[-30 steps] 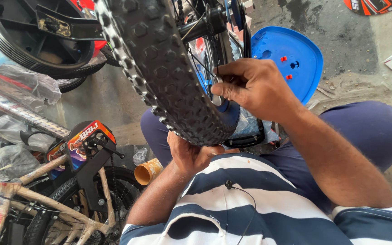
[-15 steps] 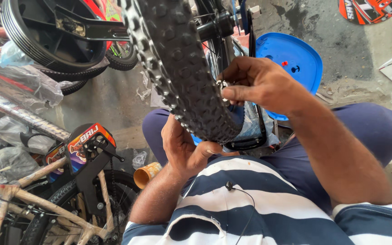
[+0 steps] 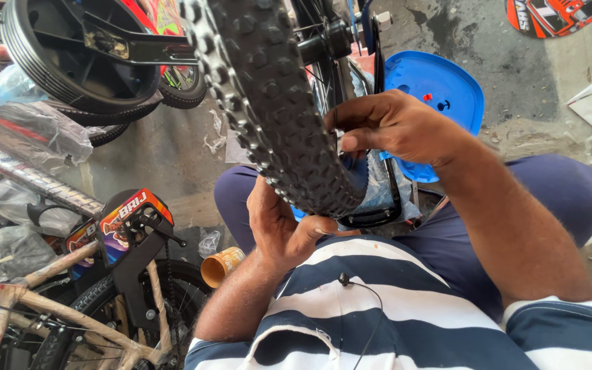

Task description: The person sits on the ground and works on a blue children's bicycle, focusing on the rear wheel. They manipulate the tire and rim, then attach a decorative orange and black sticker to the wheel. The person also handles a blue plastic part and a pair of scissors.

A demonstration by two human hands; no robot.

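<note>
Knobby bike tire (image 3: 275, 103) runs down the middle of the head view, lower end sitting between both hands over the person's lap. Left hand (image 3: 282, 226) cups the tire's underside from below, palm up, fingers half curled against the tread, thumb touching the rubber. Right hand (image 3: 395, 127) sits just right of the tire at the rim edge, fingers pinched nearly closed; what they pinch is hidden behind the tread, cannot tell. Spokes and hub (image 3: 330, 38) just above the right hand, tight room there. Blue plastic seat plate (image 3: 447, 85) right behind the right hand, near touching. Black frame piece under the tire, just below the right hand. Left of the left hand: small tan cup (image 3: 222, 266) on the floor, then a paper-wrapped bike (image 3: 70, 301) with a black guard. Up left, well apart: training wheel (image 3: 77, 55) and plastic-wrapped parts. Concrete floor (image 3: 166, 157), dusty, scraps of plastic; open patch up and left of the left hand. Crowded workshop floor all round.
</note>
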